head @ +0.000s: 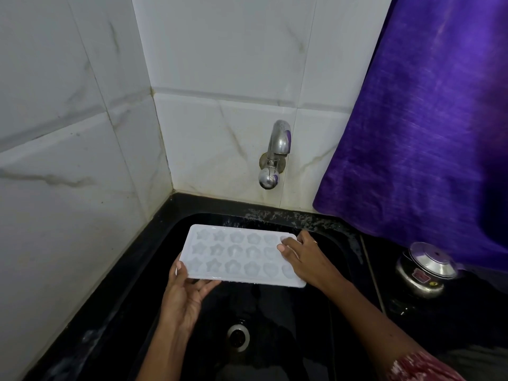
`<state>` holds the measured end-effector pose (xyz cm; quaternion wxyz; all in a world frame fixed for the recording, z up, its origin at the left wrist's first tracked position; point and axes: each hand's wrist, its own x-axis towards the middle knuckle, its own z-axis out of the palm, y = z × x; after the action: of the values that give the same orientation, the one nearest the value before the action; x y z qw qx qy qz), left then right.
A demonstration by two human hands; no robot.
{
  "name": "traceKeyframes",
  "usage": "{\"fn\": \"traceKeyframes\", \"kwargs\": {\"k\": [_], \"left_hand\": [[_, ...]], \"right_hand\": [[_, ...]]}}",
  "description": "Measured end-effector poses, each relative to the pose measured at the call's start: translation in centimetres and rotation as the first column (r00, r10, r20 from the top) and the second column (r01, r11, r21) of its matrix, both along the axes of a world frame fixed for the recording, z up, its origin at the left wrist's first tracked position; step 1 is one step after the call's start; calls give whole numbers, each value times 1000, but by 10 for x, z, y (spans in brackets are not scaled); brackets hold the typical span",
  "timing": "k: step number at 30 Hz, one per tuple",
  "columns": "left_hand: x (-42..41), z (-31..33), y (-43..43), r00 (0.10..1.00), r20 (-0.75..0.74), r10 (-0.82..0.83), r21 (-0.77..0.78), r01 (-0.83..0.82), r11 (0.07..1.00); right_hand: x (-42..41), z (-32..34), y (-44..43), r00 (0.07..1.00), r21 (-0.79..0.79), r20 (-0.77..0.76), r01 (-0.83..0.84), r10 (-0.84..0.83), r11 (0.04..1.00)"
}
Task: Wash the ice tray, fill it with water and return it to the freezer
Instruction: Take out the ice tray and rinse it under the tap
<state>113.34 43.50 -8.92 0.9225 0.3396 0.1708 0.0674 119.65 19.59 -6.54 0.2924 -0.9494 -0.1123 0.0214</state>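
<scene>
A white ice tray (pixel 236 253) with star- and flower-shaped cells is held level over the black sink (pixel 154 270), below the tap. My left hand (pixel 184 295) grips its near left corner, thumb on top and fingers underneath. My right hand (pixel 299 254) holds the right end, fingers lying over the last cells. The chrome tap (pixel 276 149) sticks out of the tiled wall above the tray; no water runs from it. The cells look wet and glossy, but I cannot tell whether they hold water.
The sink's drain (pixel 238 335) lies below the tray. A steel pot with a lid (pixel 424 270) stands on the black counter at the right. A purple cloth (pixel 428 133) hangs over the right side. White tiled walls (pixel 82 133) close in the left and back.
</scene>
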Motion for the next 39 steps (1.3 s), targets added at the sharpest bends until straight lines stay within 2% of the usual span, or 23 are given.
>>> {"fn": "traceKeyframes", "kwargs": {"k": [5, 7, 10, 11, 15, 23, 28, 34, 39], "left_hand": [[-1, 0, 0, 1000, -17, -2, 4, 2, 1000], [-1, 0, 0, 1000, -29, 3, -7, -3, 1000], [1, 1, 0, 1000, -22, 7, 7, -7, 1000], [1, 2, 0, 1000, -17, 4, 18, -4, 1000], [2, 1, -1, 1000, -15, -6, 34, 7, 999], [1, 1, -2, 1000, 5, -7, 29, 6, 1000], [3, 1, 0, 1000, 13, 0, 28, 0, 1000], [3, 2, -5, 1000, 5, -29, 18, 28, 999], [3, 3, -7, 1000, -7, -24, -8, 24, 1000]], "right_hand": [[1, 2, 1, 1000, 11, -3, 26, -26, 1000], [1, 2, 3, 998, -90, 47, 55, -51, 994], [-4, 6, 8, 962, -263, 259, 152, -83, 953], [-6, 10, 10, 957, -310, 284, 157, -66, 938], [-4, 11, 19, 983, -430, 180, 58, 23, 901], [3, 10, 24, 997, -387, 73, 3, 27, 922], [4, 8, 24, 996, -378, 84, 11, 23, 926], [2, 11, 30, 979, -451, 202, 85, 9, 888], [2, 12, 31, 987, -483, 161, 82, -3, 872]]}}
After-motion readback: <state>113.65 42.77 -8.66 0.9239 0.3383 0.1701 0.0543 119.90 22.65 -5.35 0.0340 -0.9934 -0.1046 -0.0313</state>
